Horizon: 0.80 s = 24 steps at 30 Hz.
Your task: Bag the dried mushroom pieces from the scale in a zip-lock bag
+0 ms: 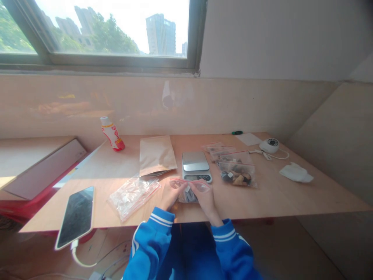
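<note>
Right at the bottom of the frame, your blue track-jacket sleeves (151, 237) come in with the white stripes showing, and both hands are working together at lower centre. Your left hand (171, 196) and your right hand (205, 198) are closed in narrow, holding either side of a small clear zip bag (189, 186), up along its red-lined seal. Something grey and silvery (186, 197) sits low in the bag, too blurred to name, and the bag is just above the wooden table (271, 198), near its front edge.

Just left of your hands lies a crumpled clear zip bag (134, 197), and at lower left a smartphone (76, 216) sits at the table's front corner with a white charging cable (83, 264) trailing down. Straight ahead, a digital kitchen scale (196, 166) stands just beyond your fingers, with a kraft paper envelope (157, 155) beside it on the left. To the right, zip bags of dark and tan pieces (236, 173) overlap, and a white cloth (295, 173) lies further right. Farther back are a white corded device (269, 146), a white card (248, 139) and a green marker (237, 132). At upper left, a red-and-white drink bottle (112, 134) lies by the wall, under a window (116, 31).
</note>
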### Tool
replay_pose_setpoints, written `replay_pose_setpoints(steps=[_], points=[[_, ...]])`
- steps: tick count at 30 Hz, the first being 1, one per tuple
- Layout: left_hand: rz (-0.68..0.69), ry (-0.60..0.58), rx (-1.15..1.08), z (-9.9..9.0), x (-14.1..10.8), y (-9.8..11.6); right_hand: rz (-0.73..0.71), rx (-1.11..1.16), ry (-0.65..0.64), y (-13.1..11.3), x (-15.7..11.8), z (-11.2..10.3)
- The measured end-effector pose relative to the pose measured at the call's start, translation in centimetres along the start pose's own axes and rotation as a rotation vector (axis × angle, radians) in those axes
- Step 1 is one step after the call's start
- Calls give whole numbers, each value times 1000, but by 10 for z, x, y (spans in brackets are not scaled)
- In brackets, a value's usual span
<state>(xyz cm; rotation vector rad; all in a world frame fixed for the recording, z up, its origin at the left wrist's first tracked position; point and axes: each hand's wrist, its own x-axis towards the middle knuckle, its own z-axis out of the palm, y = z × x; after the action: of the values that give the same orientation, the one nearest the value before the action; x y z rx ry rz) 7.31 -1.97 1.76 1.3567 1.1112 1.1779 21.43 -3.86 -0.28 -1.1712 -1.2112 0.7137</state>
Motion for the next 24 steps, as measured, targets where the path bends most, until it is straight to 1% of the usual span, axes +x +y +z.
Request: replay_pose_setpoints(steps=[4,7,10,12,14,18,22,24], points=[[36,-23,-29,2,1,0,43,50,4,0,0,1],[22,-33,-44,2,1,0,65,87,7,-1,1,1],[20,-34,-18,1,1,0,107,162,-35,-6,0,-1],[17,-17,-17,0,0,0,139,231,-63,-9,-2,-3],[-16,22,-35,0,0,0,156,276,-90,-13,-4,-4],[-89,79,-102,0,0,-1,188,294,-145,-17,-5,-5],[-105,106,-178,0,1,-2,199,292,-165,-19,-5,-7],[-101,99,-205,0,0,-3,202,288,-143,-19,-6,-8]])
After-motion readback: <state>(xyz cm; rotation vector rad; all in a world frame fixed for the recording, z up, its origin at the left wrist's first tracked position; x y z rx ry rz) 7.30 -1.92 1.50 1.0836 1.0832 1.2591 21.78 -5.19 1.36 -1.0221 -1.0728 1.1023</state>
